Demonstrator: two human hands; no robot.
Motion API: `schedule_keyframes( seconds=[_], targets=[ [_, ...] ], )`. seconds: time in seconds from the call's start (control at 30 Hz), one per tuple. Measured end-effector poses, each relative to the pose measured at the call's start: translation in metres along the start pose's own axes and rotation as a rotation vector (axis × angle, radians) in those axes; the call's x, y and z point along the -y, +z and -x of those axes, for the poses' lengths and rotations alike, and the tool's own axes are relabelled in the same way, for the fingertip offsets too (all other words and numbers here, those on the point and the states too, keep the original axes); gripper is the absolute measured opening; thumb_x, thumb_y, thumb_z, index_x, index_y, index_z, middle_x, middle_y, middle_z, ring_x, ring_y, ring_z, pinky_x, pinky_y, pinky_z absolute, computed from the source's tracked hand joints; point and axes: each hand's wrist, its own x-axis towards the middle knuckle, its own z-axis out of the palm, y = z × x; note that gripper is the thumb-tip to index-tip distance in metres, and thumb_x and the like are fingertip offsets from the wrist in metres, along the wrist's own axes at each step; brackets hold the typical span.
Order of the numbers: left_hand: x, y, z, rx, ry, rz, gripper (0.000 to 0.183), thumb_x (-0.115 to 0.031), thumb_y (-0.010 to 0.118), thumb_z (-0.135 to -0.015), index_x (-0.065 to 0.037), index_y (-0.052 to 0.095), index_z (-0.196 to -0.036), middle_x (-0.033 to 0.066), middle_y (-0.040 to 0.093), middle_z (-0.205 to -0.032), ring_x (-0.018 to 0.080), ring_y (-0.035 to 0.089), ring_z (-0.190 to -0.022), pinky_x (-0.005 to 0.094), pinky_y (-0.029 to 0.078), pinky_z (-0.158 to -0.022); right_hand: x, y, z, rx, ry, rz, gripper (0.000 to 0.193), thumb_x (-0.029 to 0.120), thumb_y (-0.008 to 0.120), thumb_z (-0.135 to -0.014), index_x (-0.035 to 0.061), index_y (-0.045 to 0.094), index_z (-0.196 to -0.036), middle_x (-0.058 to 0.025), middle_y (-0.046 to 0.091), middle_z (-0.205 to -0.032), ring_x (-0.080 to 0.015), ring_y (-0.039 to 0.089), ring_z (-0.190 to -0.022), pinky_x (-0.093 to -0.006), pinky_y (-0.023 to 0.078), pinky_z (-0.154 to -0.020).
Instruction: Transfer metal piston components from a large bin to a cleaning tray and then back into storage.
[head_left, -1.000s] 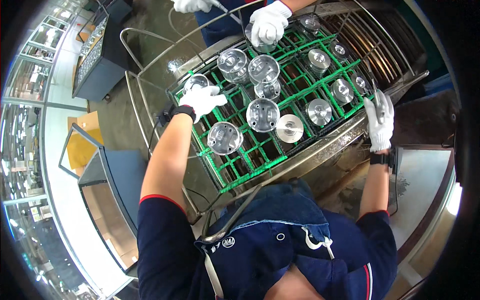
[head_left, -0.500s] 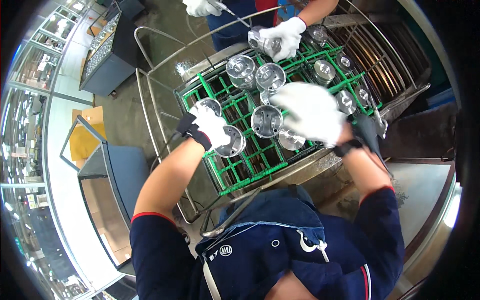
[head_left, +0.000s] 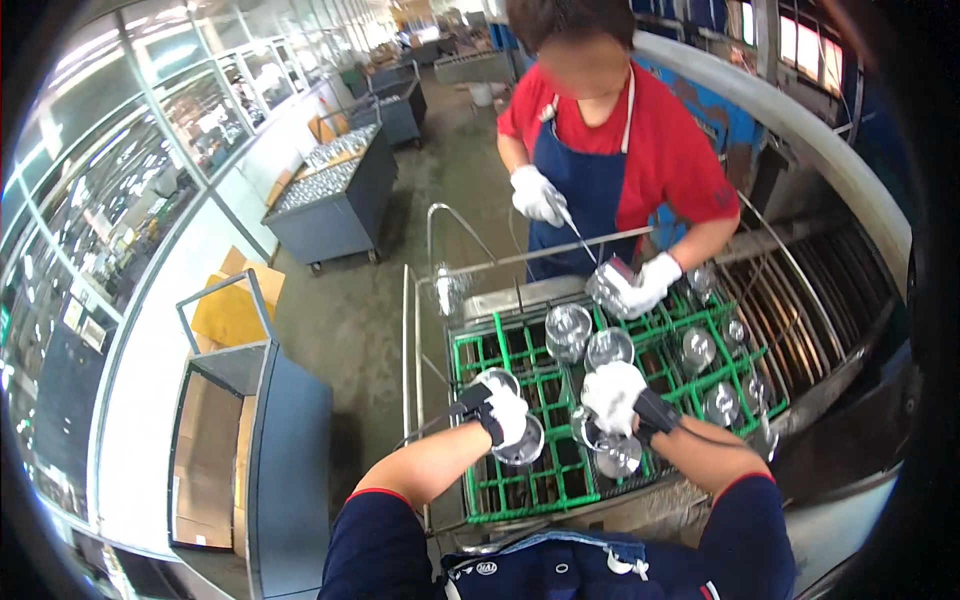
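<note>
In the head view, the left hand [head_left: 509, 415] is partly covering two metal pistons [head_left: 520, 447] at the green rack's [head_left: 536, 508] left; their round ends are facing up, axes standing roughly upright. The right hand [head_left: 612, 396] is lying among three more mid-rack; whether fingers are gripping, I cannot tell.

I see silvery piston [head_left: 525, 449] partly under my left hand [head_left: 507, 412], hollow side up; flat-topped piston [head_left: 618, 459] just nearside of my right hand [head_left: 613, 397].
</note>
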Motion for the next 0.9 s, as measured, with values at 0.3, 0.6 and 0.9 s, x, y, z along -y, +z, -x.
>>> schedule_keyframes(
  seconds=[0.3, 0.6, 0.9],
  targets=[
    [0.035, -0.108, 0.061, -0.56, -0.034, 0.524, 0.034, -0.033, 0.067, -0.07, -0.028, 0.076, -0.102, 0.0107, 0.068, -0.098, 0.0352, 0.06, -0.101, 0.047, 0.048, -0.091, -0.06, 0.008, 0.012, 0.081, 0.255, 0.193, 0.041, 0.027, 0.073, -0.071, 0.0096, 0.068, -0.109, -0.0148, 0.058, -0.118, -0.034, 0.054, -0.111, -0.0424, 0.047, -0.095],
    [0.077, -0.157, 0.201, -0.88, -0.253, 1.52, 0.037, -0.026, 0.075, -0.082, 0.001, 0.072, -0.107, 0.0164, 0.07, -0.109, 0.0199, 0.068, -0.1, 0.0365, 0.057, -0.089, -0.058, -0.006, -0.017, 0.183, -0.107, 0.415, 0.015, 0.02, 0.068, -0.064, 0.0157, 0.075, -0.076, -0.0059, 0.072, -0.079, -0.0249, 0.069, -0.085, -0.038, 0.053, -0.072],
    [0.081, -0.07, 0.357, -0.866, -1.193, 0.569, 0.024, -0.01, 0.073, -0.068, -0.013, 0.079, -0.091, 0.0139, 0.07, -0.087, 0.0327, 0.065, -0.086, 0.0395, 0.05, -0.083, -0.039, -0.036, 0.032, -0.055, -0.062, 0.283, 0.023, 0.03, 0.072, -0.062, 0.0183, 0.079, -0.08, -0.0075, 0.071, -0.08, -0.0284, 0.067, -0.078, -0.04, 0.052, -0.071]
  ],
)
